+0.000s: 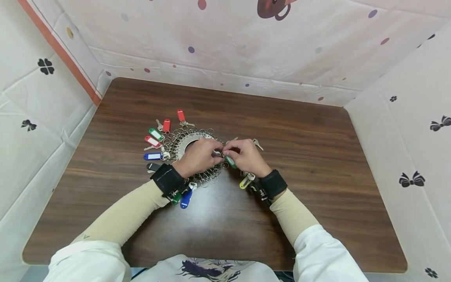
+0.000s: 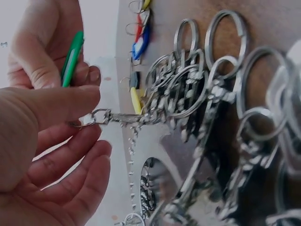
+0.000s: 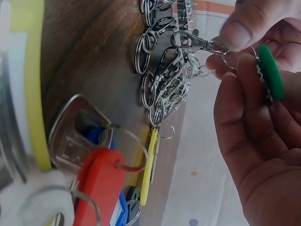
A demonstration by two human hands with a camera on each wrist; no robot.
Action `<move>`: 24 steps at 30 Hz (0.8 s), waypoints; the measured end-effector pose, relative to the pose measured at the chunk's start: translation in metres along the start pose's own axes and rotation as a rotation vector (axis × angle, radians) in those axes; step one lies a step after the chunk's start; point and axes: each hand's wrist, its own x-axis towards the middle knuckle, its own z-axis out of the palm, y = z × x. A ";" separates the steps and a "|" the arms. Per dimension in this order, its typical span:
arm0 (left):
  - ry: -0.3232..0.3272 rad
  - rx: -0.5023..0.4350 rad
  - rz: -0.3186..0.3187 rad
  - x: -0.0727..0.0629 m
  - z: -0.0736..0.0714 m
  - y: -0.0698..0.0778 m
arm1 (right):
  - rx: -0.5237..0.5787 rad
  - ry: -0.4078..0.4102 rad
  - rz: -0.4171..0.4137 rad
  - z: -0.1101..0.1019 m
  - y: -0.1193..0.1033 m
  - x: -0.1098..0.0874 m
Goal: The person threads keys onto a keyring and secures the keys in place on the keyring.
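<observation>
A large metal ring plate (image 1: 181,147), hung all round with snap hooks and split rings, lies left of centre on the table. Over its right side, my left hand (image 1: 199,156) pinches the split ring of one snap hook (image 3: 200,43) between thumb and fingers. Close against it, my right hand (image 1: 248,158) holds a key with a green key tag (image 3: 270,73). The key's toothed edge (image 3: 264,82) shows beside the tag in the right wrist view. A thin wire ring (image 3: 230,61) joins the two hands' work at the fingertips.
Red tags (image 1: 166,125), a green tag (image 1: 156,134), a blue tag (image 1: 152,156) and keys fan out left of the ring plate. A blue tag (image 1: 186,199) lies in front. Right of it are a yellow tag (image 1: 244,182) and a loose key (image 1: 258,144). Patterned cloth walls (image 1: 225,51) surround the table.
</observation>
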 end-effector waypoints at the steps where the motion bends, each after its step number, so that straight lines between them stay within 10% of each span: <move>1: 0.002 0.016 0.007 0.000 0.001 0.000 | -0.001 0.000 0.003 0.000 0.000 0.000; 24: -0.010 -0.018 0.082 0.001 -0.003 -0.007 | 0.021 -0.021 0.007 -0.001 -0.001 -0.003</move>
